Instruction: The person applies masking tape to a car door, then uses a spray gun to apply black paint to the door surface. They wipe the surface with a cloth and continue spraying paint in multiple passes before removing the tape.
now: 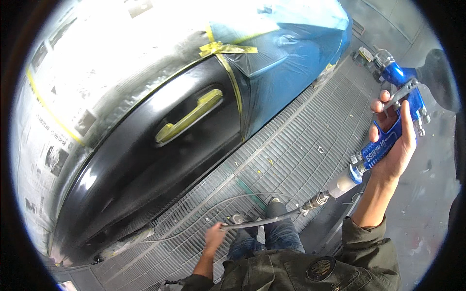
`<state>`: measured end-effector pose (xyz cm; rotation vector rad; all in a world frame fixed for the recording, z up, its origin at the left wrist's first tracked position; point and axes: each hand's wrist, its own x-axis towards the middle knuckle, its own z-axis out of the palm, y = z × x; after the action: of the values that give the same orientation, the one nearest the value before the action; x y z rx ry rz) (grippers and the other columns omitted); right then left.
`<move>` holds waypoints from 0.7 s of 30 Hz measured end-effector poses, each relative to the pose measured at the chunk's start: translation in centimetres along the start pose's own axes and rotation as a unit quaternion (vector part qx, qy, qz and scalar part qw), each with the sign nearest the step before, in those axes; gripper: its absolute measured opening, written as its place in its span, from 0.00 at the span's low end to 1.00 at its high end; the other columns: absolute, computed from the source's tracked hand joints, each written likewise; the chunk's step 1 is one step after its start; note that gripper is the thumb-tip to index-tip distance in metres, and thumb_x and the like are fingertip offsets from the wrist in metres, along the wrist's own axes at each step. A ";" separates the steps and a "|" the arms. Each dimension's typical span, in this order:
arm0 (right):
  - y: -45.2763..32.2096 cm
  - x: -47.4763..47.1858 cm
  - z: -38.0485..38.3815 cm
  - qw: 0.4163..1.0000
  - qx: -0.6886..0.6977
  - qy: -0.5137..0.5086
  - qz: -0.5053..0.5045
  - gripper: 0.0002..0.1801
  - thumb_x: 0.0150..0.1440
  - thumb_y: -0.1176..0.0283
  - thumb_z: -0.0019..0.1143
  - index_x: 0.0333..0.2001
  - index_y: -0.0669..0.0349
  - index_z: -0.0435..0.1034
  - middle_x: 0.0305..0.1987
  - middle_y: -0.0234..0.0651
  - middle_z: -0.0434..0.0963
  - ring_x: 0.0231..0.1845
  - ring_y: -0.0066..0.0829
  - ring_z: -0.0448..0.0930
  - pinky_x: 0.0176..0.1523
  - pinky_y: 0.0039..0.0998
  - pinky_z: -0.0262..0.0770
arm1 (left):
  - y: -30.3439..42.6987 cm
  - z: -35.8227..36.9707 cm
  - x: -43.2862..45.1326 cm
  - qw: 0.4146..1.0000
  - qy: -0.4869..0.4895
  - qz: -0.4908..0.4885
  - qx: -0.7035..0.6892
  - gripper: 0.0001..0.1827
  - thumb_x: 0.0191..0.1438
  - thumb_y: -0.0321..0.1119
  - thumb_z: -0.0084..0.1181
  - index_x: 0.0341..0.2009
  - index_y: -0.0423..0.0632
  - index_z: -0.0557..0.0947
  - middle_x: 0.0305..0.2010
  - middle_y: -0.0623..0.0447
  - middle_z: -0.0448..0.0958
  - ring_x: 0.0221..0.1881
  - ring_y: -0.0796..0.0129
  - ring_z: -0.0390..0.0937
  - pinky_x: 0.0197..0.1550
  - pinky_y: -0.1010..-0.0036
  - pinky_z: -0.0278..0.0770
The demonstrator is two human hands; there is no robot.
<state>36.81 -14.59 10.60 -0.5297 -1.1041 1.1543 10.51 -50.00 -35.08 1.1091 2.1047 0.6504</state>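
My right hand point(395, 145) is wrapped around the handle of a blue DeVilbiss spray gun point(391, 131), held up on the right side of the view, with fingers at its trigger. Below its handle are a clear inline filter point(342, 184) and a metal coupling point(316, 200) joined to an air hose point(262, 222). Lower down, my left hand point(214, 235) grips that hose. A glossy black car door point(145, 160) is at the left; its handle point(189, 118) is covered in yellow masking tape.
Newspaper point(54, 127) masks the car above the door, and blue plastic film point(291, 69) covers the part beside it, with yellow tape point(229, 49) at the seam. A metal floor grating point(291, 145) lies under my feet. Thin hose point(171, 238) loops across it.
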 end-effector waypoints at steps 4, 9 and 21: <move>5.2 -1.1 -2.4 0.992 -0.050 -0.003 0.120 0.20 0.66 0.62 0.48 0.48 0.73 0.69 0.41 0.45 0.77 0.36 0.28 0.80 0.19 0.22 0.80 | 0.2 -9.0 1.4 0.993 0.096 -0.002 0.076 0.13 0.46 0.30 0.62 0.40 0.52 0.84 0.33 0.43 0.82 0.35 0.48 0.82 0.36 0.61 0.78; 16.3 -6.2 -9.4 0.954 -0.025 -0.061 0.291 0.23 0.61 0.60 0.57 0.48 0.71 0.68 0.41 0.46 0.77 0.38 0.32 0.81 0.20 0.26 0.81 | 3.0 -10.3 -0.4 0.981 0.038 0.056 0.180 0.18 0.42 0.22 0.57 0.41 0.51 0.84 0.42 0.47 0.83 0.43 0.51 0.82 0.44 0.62 0.80; 18.7 -6.6 -18.3 0.938 -0.019 -0.026 0.345 0.30 0.63 0.51 0.51 0.50 0.73 0.68 0.44 0.48 0.77 0.40 0.36 0.81 0.23 0.27 0.80 | 9.5 -2.2 -2.7 0.982 -0.091 0.037 0.163 0.21 0.40 0.22 0.58 0.42 0.55 0.83 0.46 0.58 0.83 0.43 0.59 0.82 0.42 0.66 0.81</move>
<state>44.73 -10.34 -14.83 -0.9671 -1.0095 1.7608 14.95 -47.60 -26.29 1.3739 2.0649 0.2268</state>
